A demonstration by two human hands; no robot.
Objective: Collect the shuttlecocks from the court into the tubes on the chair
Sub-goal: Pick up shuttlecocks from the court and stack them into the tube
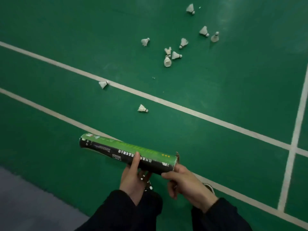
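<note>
Left hand (133, 179) wrapped around a green-and-black tube (128, 152), thumb on top, holding it level. Right hand (185, 182) pinching at the tube's open end at 3 o'clock; whether anything is between those fingers cannot be told. Outward at 12 o'clock, nearest shuttlecock (143, 108) on the court (50, 114); another (103, 84) touching a white line (166, 102); a cluster (173, 54) toward 1 o'clock. Collecting barely begun, apparently: about eleven left on the floor. Chair not in view.
</note>
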